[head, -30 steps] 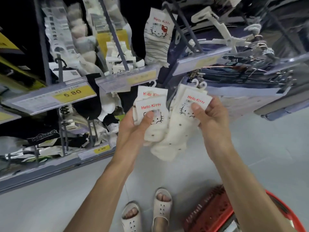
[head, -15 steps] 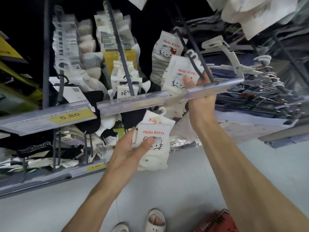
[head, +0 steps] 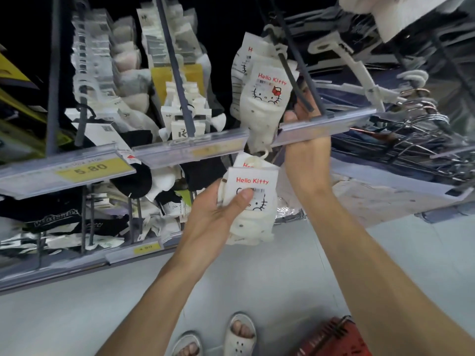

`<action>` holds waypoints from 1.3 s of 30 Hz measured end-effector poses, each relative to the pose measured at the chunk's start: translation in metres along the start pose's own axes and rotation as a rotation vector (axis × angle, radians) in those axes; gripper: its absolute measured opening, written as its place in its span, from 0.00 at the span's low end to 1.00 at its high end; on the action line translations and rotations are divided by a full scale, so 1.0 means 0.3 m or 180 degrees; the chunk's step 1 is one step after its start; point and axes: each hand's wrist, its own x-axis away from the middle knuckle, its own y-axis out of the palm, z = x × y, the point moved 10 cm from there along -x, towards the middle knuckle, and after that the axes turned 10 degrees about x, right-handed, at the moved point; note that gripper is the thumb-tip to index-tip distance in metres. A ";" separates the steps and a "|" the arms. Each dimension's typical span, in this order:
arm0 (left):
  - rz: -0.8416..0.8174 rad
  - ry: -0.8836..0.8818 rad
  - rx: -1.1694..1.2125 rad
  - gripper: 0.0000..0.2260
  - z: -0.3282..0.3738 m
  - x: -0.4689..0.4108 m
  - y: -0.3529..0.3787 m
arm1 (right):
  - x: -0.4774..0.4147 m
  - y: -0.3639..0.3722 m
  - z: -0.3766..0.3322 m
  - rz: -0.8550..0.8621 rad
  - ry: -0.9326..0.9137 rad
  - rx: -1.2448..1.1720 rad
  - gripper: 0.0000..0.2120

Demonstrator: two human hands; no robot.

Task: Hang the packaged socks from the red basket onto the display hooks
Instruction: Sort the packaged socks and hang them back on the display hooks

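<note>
My left hand point(head: 218, 211) is shut on a small stack of white Hello Kitty sock packs point(head: 254, 201), held below the price rail point(head: 190, 147). Higher up, one more Hello Kitty sock pack point(head: 267, 98) hangs on a grey display hook point(head: 295, 80). My right hand point(head: 305, 140) reaches up behind the rail. Its thumb and fingertips are at that pack's right edge, beside the hook's tip. Another pack hangs just behind it on the same hook. A corner of the red basket point(head: 334, 340) shows on the floor at the bottom right.
Rows of hooks with other white and black socks point(head: 133, 176) fill the rack to the left, over yellow price tags point(head: 87, 170). Metal and white plastic hangers point(head: 416, 116) crowd the right side. My feet in white sandals point(head: 239, 337) stand on the grey floor.
My right hand carried one pack up from chest height and it now hangs further along the hook. The left hand rose slightly with its stack.
</note>
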 end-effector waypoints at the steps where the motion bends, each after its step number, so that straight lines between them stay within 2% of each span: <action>1: 0.0009 0.0015 -0.0004 0.13 0.003 -0.004 0.006 | 0.041 -0.015 0.013 -0.0021 -0.0015 0.0098 0.18; 3: -0.0006 0.0088 0.0029 0.12 0.014 -0.011 0.020 | 0.130 -0.070 0.021 0.0104 -0.0140 0.0357 0.11; 5: -0.0039 0.0168 0.0049 0.12 0.025 -0.020 0.036 | 0.206 -0.083 0.041 -0.0065 -0.0148 0.0216 0.08; 8: -0.0086 0.0231 -0.0070 0.08 0.026 -0.031 0.060 | 0.239 -0.064 0.087 -0.0271 0.0099 -0.0052 0.11; 12: -0.0008 0.0150 -0.0248 0.06 -0.003 -0.049 0.063 | 0.199 -0.084 0.122 -0.0178 0.0274 -0.0319 0.13; 15: -0.0013 0.0345 -0.0436 0.02 0.016 -0.068 0.075 | 0.179 -0.093 0.134 -0.0170 0.0369 -0.0533 0.12; 18: 0.0253 0.0620 -0.0564 0.07 0.050 -0.085 0.074 | 0.170 -0.068 0.141 -0.0335 0.0435 -0.0639 0.12; 21: 0.0366 0.0722 -0.0685 0.11 0.069 -0.089 0.097 | 0.135 -0.073 0.108 -0.0221 0.0297 -0.0674 0.09; 25: 0.0282 0.0570 -0.1129 0.14 0.046 -0.106 0.144 | 0.046 -0.082 0.075 0.0236 0.0383 -0.0866 0.13; 29: 0.0382 0.0412 -0.1382 0.04 0.048 -0.138 0.149 | -0.022 -0.036 0.050 0.0294 0.0400 -0.1081 0.18; 31: 0.0391 0.0301 -0.1463 0.10 0.055 -0.160 0.150 | -0.033 -0.014 0.030 0.0209 0.0266 -0.1122 0.18; 33: 0.0414 0.0177 -0.1542 0.13 0.056 -0.176 0.145 | -0.052 -0.006 0.016 0.0168 0.0090 -0.1067 0.17; 36: 0.0456 0.0175 -0.1620 0.07 0.056 -0.181 0.125 | -0.073 0.014 -0.026 0.0074 -0.0166 -0.0813 0.16; 38: 0.0488 0.0148 -0.1598 0.12 0.046 -0.173 0.108 | -0.083 -0.002 -0.046 0.0321 -0.0405 -0.0172 0.14; 39: 0.0497 0.0094 -0.1592 0.19 0.032 -0.163 0.101 | -0.085 -0.007 -0.049 0.0430 -0.0475 0.0263 0.13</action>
